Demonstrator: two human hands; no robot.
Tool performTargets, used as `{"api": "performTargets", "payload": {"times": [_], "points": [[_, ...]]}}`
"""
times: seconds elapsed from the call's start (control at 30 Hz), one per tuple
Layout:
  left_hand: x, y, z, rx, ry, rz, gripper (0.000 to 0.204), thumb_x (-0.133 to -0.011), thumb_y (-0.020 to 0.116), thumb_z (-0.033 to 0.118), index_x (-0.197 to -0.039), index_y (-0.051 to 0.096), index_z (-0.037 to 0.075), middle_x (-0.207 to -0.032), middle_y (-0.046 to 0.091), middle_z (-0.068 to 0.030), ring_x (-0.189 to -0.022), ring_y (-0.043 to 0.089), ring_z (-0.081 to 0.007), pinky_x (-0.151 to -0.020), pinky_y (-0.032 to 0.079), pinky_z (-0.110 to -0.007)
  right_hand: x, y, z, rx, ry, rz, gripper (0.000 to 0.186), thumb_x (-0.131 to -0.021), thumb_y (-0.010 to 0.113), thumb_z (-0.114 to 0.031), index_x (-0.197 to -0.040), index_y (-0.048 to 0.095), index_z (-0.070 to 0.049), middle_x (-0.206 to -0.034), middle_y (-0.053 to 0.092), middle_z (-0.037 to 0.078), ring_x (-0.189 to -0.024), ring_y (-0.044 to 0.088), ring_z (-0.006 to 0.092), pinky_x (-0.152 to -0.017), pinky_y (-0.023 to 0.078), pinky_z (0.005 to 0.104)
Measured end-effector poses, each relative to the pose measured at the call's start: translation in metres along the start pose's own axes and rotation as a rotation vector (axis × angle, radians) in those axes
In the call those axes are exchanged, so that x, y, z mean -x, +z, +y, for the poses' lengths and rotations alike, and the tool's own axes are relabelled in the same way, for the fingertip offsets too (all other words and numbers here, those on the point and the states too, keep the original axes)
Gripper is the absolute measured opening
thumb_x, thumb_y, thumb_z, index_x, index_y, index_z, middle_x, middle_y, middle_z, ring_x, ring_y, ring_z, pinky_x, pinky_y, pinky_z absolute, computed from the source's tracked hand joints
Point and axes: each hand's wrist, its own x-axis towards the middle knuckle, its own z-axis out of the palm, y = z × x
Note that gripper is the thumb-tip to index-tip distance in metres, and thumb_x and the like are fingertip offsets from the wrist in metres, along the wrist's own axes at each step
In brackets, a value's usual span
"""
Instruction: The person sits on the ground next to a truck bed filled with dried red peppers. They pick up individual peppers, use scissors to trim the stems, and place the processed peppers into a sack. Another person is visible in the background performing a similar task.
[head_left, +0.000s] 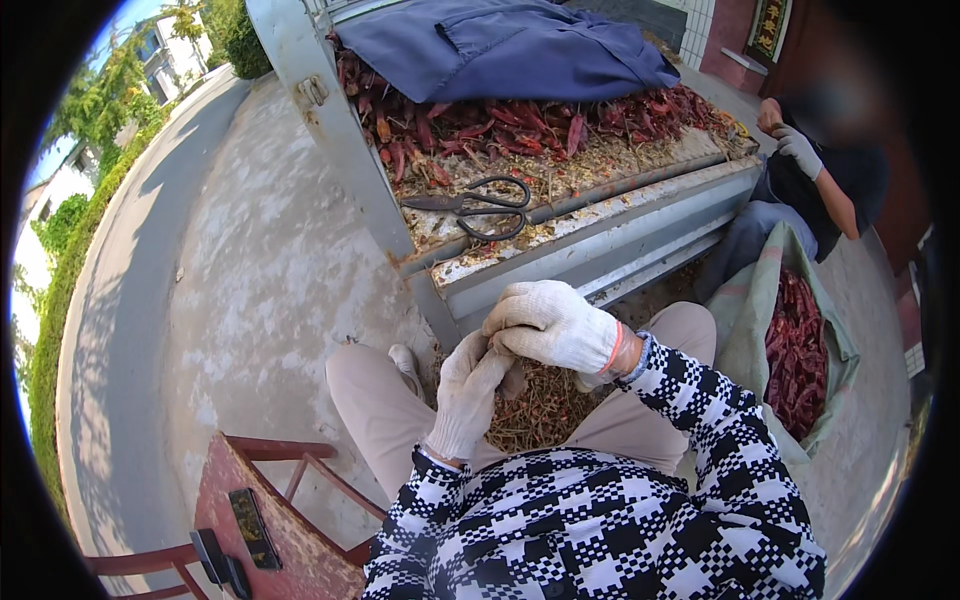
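Observation:
My left hand (466, 392) and my right hand (552, 326), both in white knit gloves, meet above my lap with fingertips pinched together. Whatever lies between the fingers is hidden. Below them, between my knees, is a heap of dry stems and red bits (540, 412). In front of me, dried red chili peppers (520, 128) are piled on a truck bed (600, 215), partly under a blue cloth (510, 50). Black-handled scissors (470, 205) lie at the near edge of the bed, beyond my hands.
On the right stands a green sack (742, 325) holding dried red chilies (797, 355). Behind it sits another person (815, 185) with a gloved hand raised. At lower left is a worn red wooden stool (225, 485) with a phone (254, 528) on it.

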Motion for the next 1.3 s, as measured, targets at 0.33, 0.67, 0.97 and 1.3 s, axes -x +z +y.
{"api": "performTargets", "payload": {"times": [0.33, 0.67, 0.97, 1.3], "points": [[0.005, 0.007, -0.004, 0.076, -0.021, 0.004, 0.020, -0.098, 0.057, 0.013, -0.110, 0.060, -0.003, -0.067, 0.050, 0.0011, -0.053, 0.043, -0.0065, -0.049, 0.036, -0.022, 0.006, 0.016, -0.013, -0.641, 0.537, 0.172, 0.025, -0.094, 0.058, -0.017, -0.090, 0.069, 0.005, -0.080, 0.065, 0.007, -0.073, 0.058, 0.0104, -0.065, 0.050, 0.0280], [-0.003, 0.002, 0.000, 0.129, -0.030, -0.029, 0.023, -0.101, 0.054, 0.017, -0.109, 0.060, -0.004, -0.063, 0.046, -0.0009, -0.054, 0.042, -0.0108, -0.056, 0.040, -0.026, -0.023, -0.041, 0.011, 0.506, 0.127, 0.236, 0.024, -0.086, 0.070, -0.026, -0.103, 0.072, -0.010, -0.097, 0.068, 0.011, -0.094, 0.067, 0.0325, -0.082, 0.054, 0.0430], [-0.002, -0.003, 0.005, 0.210, 0.042, -0.041, 0.025, -0.104, 0.054, 0.021, -0.111, 0.060, -0.002, -0.064, 0.044, -0.0017, -0.058, 0.040, -0.0124, -0.060, 0.039, -0.027, -0.126, -0.037, 0.068, 0.992, 0.303, -0.101, 0.022, -0.088, 0.063, -0.018, -0.101, 0.073, -0.004, -0.097, 0.075, 0.020, -0.094, 0.074, 0.0370, -0.079, 0.059, 0.0478], [-0.003, -0.013, -0.005, 0.190, -0.024, 0.032, 0.027, -0.102, 0.055, 0.022, -0.111, 0.061, -0.003, -0.068, 0.053, -0.0031, -0.060, 0.049, -0.0114, -0.058, 0.045, -0.025, -0.004, -0.062, 0.032, 0.447, 0.526, -0.103, 0.044, -0.085, 0.071, -0.044, -0.101, 0.070, -0.003, -0.088, 0.072, 0.021, -0.084, 0.069, 0.0394, -0.076, 0.054, 0.0467]]}}
